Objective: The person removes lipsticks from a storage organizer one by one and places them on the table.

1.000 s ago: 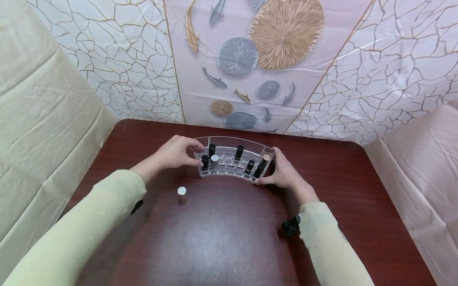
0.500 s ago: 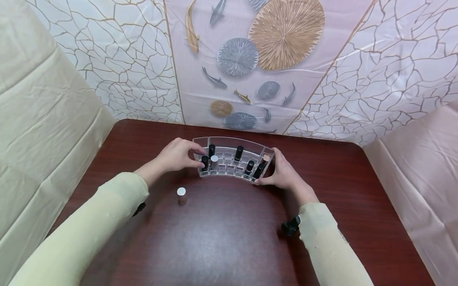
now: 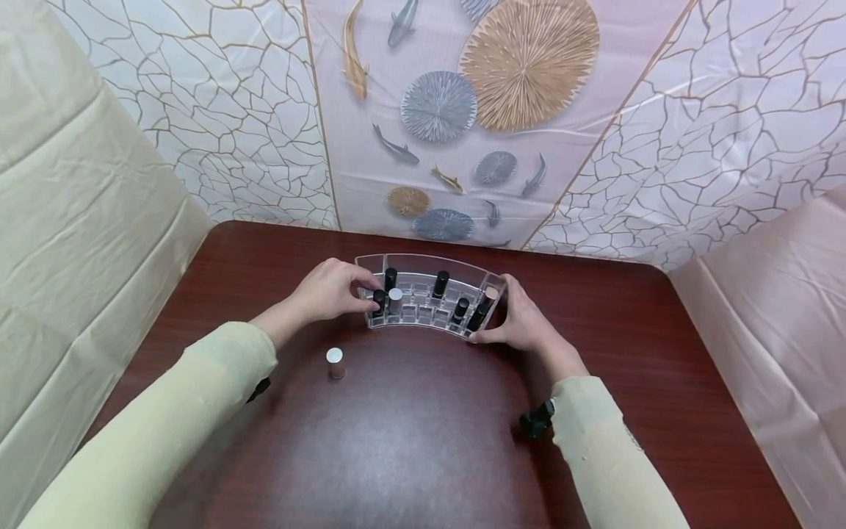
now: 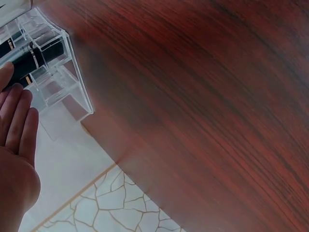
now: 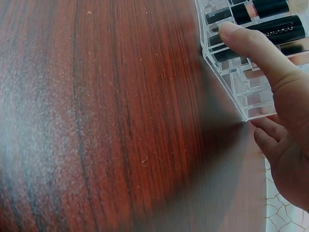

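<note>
A: Risks?

B: Left sleeve (image 3: 211, 389) could clip the loose tube (image 3: 335, 364), upright on the counter (image 3: 396, 441) off the rack's (image 3: 426, 314) front left corner. Left hand pinches (image 3: 327, 290) a black tube (image 3: 379, 303) at the rack's left end; a crooked pull might snag the slot or knock the white-capped tube (image 3: 395, 300). Right hand (image 3: 525, 319) grips the rack's right end; if that slips, rack may skid.

A: Counts?

B: Loose tube: 1. Rack: 1, near the counter's back edge, 7 tubes visible: 5 black, 1 white-capped, 1 beige-capped (image 3: 490, 295). Hands: 2.
</note>
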Tool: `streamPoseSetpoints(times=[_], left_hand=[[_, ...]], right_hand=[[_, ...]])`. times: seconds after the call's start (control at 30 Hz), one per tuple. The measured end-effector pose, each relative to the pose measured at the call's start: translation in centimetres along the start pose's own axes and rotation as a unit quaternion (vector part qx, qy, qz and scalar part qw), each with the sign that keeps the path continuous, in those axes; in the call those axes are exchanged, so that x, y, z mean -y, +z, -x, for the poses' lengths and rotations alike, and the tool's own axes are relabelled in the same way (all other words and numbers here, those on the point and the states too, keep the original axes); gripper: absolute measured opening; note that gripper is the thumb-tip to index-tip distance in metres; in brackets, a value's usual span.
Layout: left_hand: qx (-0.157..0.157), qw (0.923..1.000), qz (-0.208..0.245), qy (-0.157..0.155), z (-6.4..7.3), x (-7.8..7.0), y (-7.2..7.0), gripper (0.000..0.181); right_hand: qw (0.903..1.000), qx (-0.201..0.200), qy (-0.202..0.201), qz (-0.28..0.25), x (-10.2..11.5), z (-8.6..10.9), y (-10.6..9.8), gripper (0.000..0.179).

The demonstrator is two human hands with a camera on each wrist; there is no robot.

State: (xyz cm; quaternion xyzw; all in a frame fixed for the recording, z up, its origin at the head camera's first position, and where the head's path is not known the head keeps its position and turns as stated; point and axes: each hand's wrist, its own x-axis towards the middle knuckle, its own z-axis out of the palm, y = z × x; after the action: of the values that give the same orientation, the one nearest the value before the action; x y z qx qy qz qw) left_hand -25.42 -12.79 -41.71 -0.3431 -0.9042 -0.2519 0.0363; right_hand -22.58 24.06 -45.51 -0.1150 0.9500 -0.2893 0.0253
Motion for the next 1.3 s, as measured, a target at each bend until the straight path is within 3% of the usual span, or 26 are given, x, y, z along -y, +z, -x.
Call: streamPoseSetpoints(times=[0.33,0.77,1.03,1.3], left_hand=[[0.005,1.0000,-0.002,-0.002,0.3,-0.6,-0.7,0.024],[-0.005,0.9994,-0.007,0.033,0.6,-1.8,-3.2,0.023],[0.003,0.9993,-0.001,0.038,1.2,-2.8,-4.6,0.023],[0.006,0.9991,0.019,0.037,2.2,-3.6,-4.8,0.023]], right_hand=[[1.0000,-0.004,-0.007,0.004,0.0,0.0,0.1,0.126],[1.0000,0.002,0.003,0.006,0.1,0.0,0.0,0.126],[1.0000,-0.002,-0.001,0.002,-0.1,-0.1,0.1,0.128],[0.9999,-0.009,-0.006,-0.001,-0.3,-0.1,0.1,0.125]])
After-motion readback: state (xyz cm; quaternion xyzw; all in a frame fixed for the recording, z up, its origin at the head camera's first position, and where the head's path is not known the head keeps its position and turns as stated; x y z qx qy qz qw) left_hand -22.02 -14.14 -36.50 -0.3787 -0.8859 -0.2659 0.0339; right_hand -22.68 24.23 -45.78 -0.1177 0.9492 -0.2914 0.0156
